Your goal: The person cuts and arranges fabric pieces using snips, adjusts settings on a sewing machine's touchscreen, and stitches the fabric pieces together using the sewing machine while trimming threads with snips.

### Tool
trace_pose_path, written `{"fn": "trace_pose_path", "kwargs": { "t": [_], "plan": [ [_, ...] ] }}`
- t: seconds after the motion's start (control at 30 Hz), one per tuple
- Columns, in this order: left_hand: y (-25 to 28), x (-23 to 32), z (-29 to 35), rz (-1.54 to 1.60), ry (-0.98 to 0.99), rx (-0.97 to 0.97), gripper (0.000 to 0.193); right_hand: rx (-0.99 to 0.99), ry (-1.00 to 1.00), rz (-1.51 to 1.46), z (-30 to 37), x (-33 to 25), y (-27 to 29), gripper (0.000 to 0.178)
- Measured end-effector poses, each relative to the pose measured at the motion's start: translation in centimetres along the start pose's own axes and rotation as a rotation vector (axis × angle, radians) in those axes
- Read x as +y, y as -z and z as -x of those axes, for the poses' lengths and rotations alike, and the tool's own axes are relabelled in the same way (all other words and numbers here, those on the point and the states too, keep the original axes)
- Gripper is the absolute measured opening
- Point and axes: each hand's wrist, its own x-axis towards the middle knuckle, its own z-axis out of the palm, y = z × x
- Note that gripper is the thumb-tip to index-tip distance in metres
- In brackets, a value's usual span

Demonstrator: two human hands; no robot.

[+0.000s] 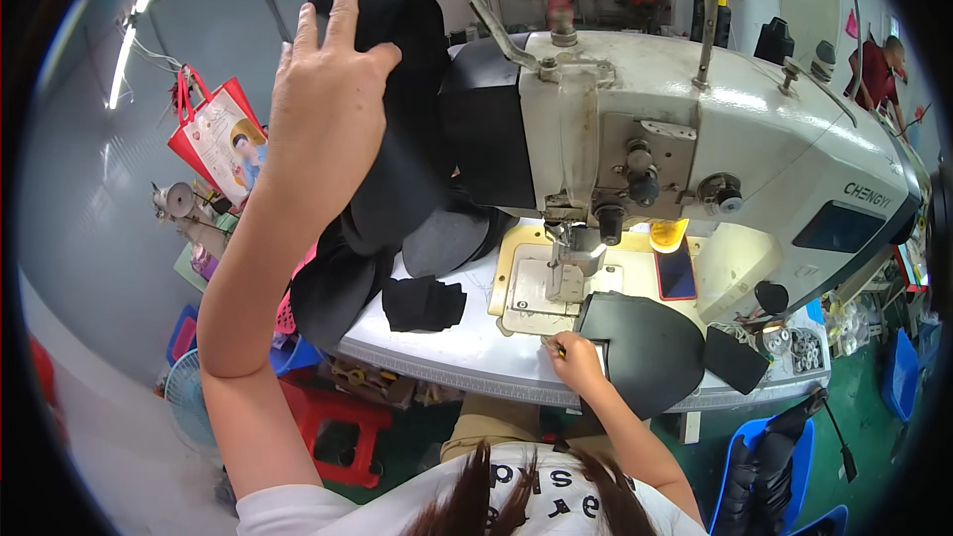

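My left hand point(333, 89) is raised at the upper left, its fingers stretched out over a tall pile of black curved pieces point(397, 174). The fingers lie against the topmost piece, and I see no grip round it. Low in front of the sewing machine point(635, 89), my right hand point(578, 361) is closed round a small tool with a metal tip, mostly hidden by the fingers. Right beside that hand, a rounded black panel point(650, 352) lies on the table, its far edge near the presser foot point(566, 283).
Folded black pieces point(424, 304) lie left of the needle plate. A phone point(676, 270), a yellow cup point(668, 234) and a small black pad point(735, 359) are on the right. A blue bin point(740, 471) and a red stool point(338, 432) stand below. Another person point(879, 74) is far right.
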Motion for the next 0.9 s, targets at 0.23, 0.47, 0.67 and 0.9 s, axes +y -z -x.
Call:
{"fn": "trace_pose_path", "kwargs": {
  "t": [0.23, 0.47, 0.67, 0.9],
  "plan": [
    [-3.3, -3.3, -0.8, 0.158, 0.163, 0.133, 0.044, -0.013, 0.028, -0.016, 0.3, 0.3, -0.3, 0.009],
    [-9.2, -10.3, 0.0, 0.453, 0.110, 0.001, 0.036, -0.012, -0.014, -0.005, 0.3, -0.2, 0.0, 0.011],
    [-14.3, -10.5, 7.7, 0.701, 0.184, -0.413, 0.033, -0.015, -0.010, 0.001, 0.3, -0.6, 0.2, 0.012],
    [-15.8, -13.0, 13.2, 0.813, 0.349, -0.693, 0.032, -0.028, -0.014, 0.022, 0.1, -0.9, 0.4, 0.014]
  ]
}}
